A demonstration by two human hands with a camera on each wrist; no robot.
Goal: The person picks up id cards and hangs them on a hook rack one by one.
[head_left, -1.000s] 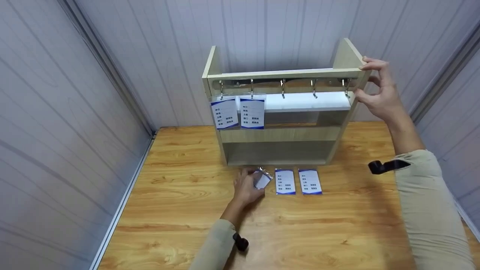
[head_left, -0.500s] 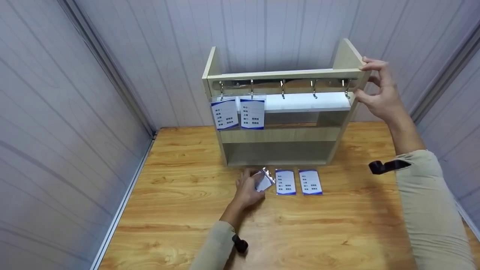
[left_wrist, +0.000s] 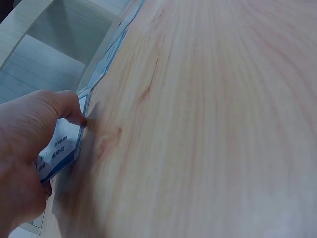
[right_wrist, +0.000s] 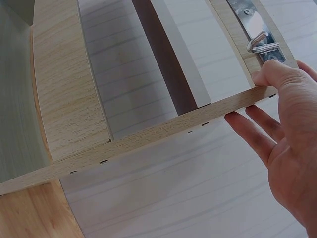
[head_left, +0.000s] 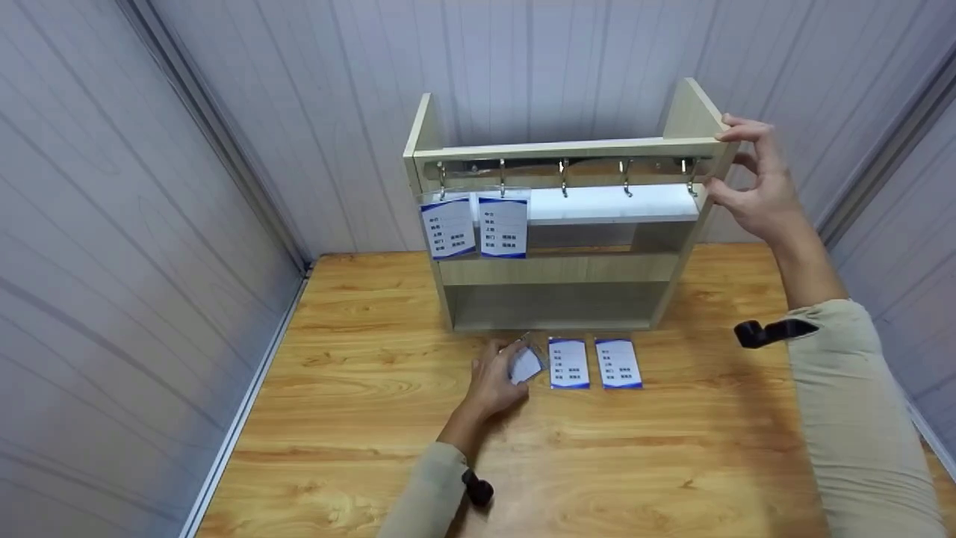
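Observation:
My left hand (head_left: 494, 376) pinches a white and blue badge card (head_left: 526, 365) in a clear sleeve and tilts its edge up off the wooden table (head_left: 597, 463), just in front of the shelf rack (head_left: 556, 288). In the left wrist view the thumb and fingers (left_wrist: 29, 144) curl round that card (left_wrist: 63, 148). My right hand (head_left: 748, 179) grips the rack's right side panel near its top, thumb on the front edge and fingers on the outer face (right_wrist: 282, 134). Two cards (head_left: 448, 226) (head_left: 503, 226) hang from the two left hooks.
Two more cards (head_left: 567, 363) (head_left: 618, 362) lie flat on the table right of my left hand. Three metal hooks (head_left: 626, 178) on the rack's rail are bare. Grey panelled walls close in on the left, back and right.
My left hand has raised the card's edge slightly and drawn it a little nearer. The right hand stays on the rack's side panel.

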